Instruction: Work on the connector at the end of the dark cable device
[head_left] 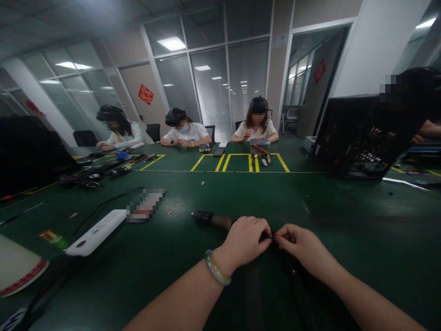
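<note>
In the middle of the green table, my left hand (246,241), with a jade-like bangle (217,267) on its wrist, has thumb and fingers closed together. Facing it, my right hand (299,241) is pinched, its fingertips almost meeting the left ones. Between them shows a tiny dark piece with a bright spot (271,236), too small to name. A long tool with a black tip and brown barrel (220,222), resembling an electric screwdriver, lies behind my left hand, which hides its right end. Something dark and thin lies under my right hand, hard to make out.
On the left lie a white phone-shaped device (98,232), a small green-and-gold item (55,240) and a pale cup with a red band (20,266). Across the table sit several people, with cables (91,177) and a wired metal box (260,147). A black computer case (354,138) stands right.
</note>
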`<state>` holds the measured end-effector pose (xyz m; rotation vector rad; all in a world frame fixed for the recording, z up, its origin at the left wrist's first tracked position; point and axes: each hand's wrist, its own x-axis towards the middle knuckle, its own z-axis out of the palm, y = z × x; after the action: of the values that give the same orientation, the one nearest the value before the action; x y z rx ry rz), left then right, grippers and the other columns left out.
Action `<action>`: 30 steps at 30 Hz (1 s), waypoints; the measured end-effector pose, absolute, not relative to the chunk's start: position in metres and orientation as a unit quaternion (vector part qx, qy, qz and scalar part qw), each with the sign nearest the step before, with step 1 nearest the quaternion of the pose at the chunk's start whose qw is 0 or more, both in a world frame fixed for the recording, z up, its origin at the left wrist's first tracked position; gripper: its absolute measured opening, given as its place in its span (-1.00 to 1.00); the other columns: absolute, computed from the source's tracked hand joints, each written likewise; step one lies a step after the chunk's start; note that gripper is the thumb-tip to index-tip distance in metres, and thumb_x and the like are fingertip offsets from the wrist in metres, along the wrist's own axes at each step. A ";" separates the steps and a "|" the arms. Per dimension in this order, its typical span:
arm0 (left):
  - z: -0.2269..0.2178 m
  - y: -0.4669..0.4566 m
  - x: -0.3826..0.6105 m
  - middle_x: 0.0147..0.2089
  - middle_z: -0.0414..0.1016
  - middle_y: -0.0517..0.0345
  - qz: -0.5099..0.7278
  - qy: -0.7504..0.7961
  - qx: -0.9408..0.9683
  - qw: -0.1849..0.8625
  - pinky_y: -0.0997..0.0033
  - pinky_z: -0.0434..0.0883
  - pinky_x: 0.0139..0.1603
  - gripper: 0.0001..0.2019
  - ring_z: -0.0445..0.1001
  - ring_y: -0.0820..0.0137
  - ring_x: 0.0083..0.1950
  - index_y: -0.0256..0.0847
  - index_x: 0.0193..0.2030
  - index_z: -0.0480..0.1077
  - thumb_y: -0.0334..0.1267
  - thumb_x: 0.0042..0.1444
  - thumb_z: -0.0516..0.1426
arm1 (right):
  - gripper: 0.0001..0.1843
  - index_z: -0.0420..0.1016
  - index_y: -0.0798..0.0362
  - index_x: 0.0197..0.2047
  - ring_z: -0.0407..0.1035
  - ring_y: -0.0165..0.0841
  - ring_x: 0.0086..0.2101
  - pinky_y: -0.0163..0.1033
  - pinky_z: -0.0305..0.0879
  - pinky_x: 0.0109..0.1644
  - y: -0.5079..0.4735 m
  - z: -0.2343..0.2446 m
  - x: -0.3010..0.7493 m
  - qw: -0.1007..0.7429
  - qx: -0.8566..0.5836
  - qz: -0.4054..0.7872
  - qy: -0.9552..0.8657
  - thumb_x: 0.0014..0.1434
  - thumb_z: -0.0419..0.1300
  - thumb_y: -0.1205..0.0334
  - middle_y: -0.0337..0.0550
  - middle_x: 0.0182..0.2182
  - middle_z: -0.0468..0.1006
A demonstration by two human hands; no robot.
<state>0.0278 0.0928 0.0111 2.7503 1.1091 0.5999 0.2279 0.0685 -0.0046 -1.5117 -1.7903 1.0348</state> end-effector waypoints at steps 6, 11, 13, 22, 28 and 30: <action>0.012 0.093 0.028 -0.17 0.46 0.21 0.193 0.368 0.908 0.054 0.26 0.29 -0.06 -0.83 0.42 0.31 -0.09 -0.16 -0.18 0.33 -0.18 0.17 0.20 | -0.85 0.50 0.02 -0.30 0.47 -0.32 -0.38 -0.32 0.26 -0.37 0.068 -0.005 0.227 0.287 -0.571 0.384 -0.666 0.17 0.16 0.14 -0.25 -0.42 0.60; 0.011 0.094 0.029 -0.18 0.47 0.22 0.203 0.362 0.908 0.062 0.27 0.28 -0.05 -0.88 0.42 0.32 -0.09 -0.17 -0.22 0.34 -0.26 0.15 0.20 | -0.81 0.51 0.00 -0.30 0.47 -0.33 -0.40 -0.32 0.24 -0.39 0.067 -0.005 0.225 0.284 -0.580 0.368 -0.669 0.20 0.15 0.10 -0.26 -0.43 0.60; 0.010 0.094 0.029 -0.19 0.48 0.22 0.210 0.363 0.906 0.066 0.27 0.28 -0.05 -0.89 0.42 0.32 -0.10 -0.17 -0.24 0.33 -0.27 0.15 0.21 | -0.81 0.51 0.00 -0.29 0.47 -0.32 -0.39 -0.32 0.24 -0.38 0.066 -0.007 0.225 0.284 -0.581 0.365 -0.669 0.20 0.15 0.09 -0.25 -0.41 0.60; 0.010 0.092 0.029 -0.20 0.47 0.24 0.214 0.366 0.904 0.060 0.28 0.27 -0.09 -0.85 0.41 0.32 -0.13 -0.16 -0.23 0.32 -0.22 0.14 0.21 | -0.81 0.49 0.01 -0.30 0.46 -0.33 -0.40 -0.33 0.24 -0.38 0.064 -0.005 0.225 0.287 -0.576 0.364 -0.674 0.22 0.14 0.10 -0.25 -0.42 0.59; 0.014 0.091 0.029 -0.22 0.46 0.24 0.206 0.369 0.905 0.056 0.29 0.27 -0.10 -0.86 0.41 0.32 -0.13 -0.15 -0.20 0.33 -0.26 0.13 0.20 | -0.83 0.50 0.00 -0.26 0.46 -0.33 -0.38 -0.33 0.26 -0.37 0.064 -0.004 0.226 0.282 -0.568 0.379 -0.674 0.22 0.13 0.12 -0.24 -0.39 0.58; 0.015 0.091 0.029 -0.22 0.45 0.23 0.206 0.368 0.905 0.056 0.28 0.27 -0.09 -0.86 0.41 0.31 -0.12 -0.15 -0.21 0.33 -0.23 0.13 0.20 | -0.82 0.50 0.00 -0.26 0.46 -0.33 -0.39 -0.33 0.26 -0.38 0.064 -0.005 0.226 0.277 -0.570 0.379 -0.674 0.22 0.13 0.11 -0.24 -0.39 0.58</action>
<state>0.0290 0.0908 0.0148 2.7457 1.1174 0.6250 0.2258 0.0643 -0.0051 -1.5305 -1.8111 1.0173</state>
